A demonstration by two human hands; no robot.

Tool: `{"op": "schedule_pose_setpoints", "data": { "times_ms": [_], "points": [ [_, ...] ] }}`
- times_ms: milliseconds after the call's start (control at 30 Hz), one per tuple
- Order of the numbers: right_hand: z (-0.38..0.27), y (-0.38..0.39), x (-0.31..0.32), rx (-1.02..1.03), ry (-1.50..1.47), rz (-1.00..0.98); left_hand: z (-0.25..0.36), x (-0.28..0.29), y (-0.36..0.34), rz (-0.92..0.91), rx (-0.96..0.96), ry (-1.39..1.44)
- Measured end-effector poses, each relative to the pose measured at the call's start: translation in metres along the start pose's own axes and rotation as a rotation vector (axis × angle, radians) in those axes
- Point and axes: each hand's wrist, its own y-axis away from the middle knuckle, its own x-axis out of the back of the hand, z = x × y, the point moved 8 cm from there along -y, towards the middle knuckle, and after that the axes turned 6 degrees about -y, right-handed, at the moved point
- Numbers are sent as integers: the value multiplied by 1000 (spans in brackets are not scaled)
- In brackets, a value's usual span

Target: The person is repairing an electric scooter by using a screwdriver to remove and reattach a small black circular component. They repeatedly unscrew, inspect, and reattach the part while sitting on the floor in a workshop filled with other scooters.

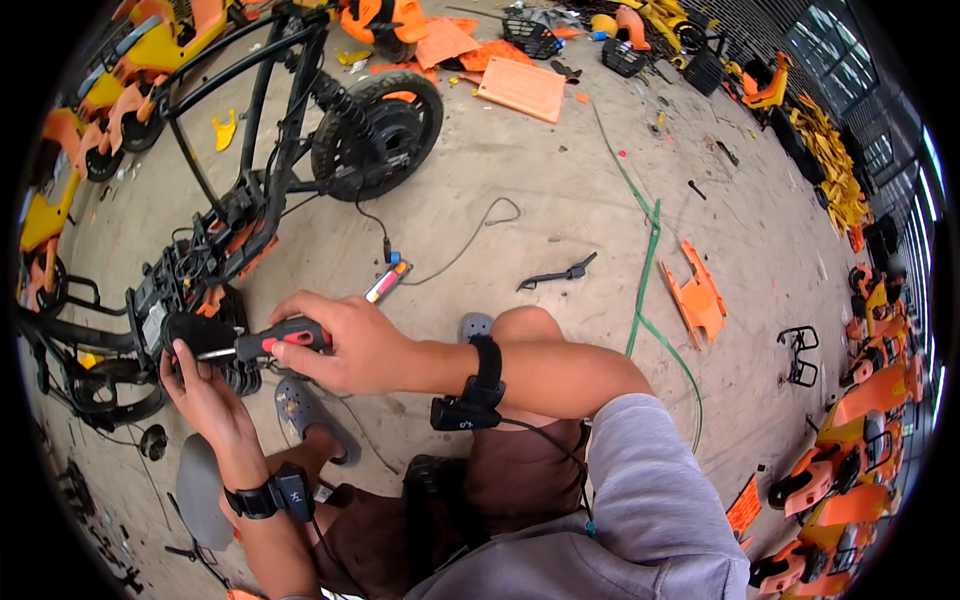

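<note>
Motorbike frame [240,210], black and stripped down, took up the floor [560,200] ahead and to the left of the person, its near end just beyond the hands. Its wheel [383,143] sat at the far end, and an orange panel [697,295] lay well apart on the right. The right hand [345,345] was wrapped around the handle of a screwdriver [285,340], black and red, its shaft pointing left toward a rounded dark part [195,330] at the frame's near end. The left hand [215,400] was raised beside that part, fingers bent by the screwdriver's tip; whether they pinched anything, one could not tell. Judging by this, the step in hand was screwdriver work at the dark part, though whether the tip sat in a screw was too small to see. The next move seemed to call for a steady part and a shaft kept in line, with the left fingertips clear of any slip.
</note>
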Motion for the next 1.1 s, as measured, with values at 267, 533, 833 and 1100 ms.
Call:
{"op": "schedule_pose_setpoints", "data": {
  "times_ms": [267,533,833,1100],
  "points": [
    [51,1,18,-575,-409,37,-14,-7,-6,-26,-42,-14],
    [10,2,31,-78,101,95,-19,-21,-2,-23,27,98],
    [6,-1,11,-63,263,-9,-24,-21,3,-68,279,219],
    [40,-8,16,-514,-214,121,-7,-22,16,-153,181,363]
  ]
}}
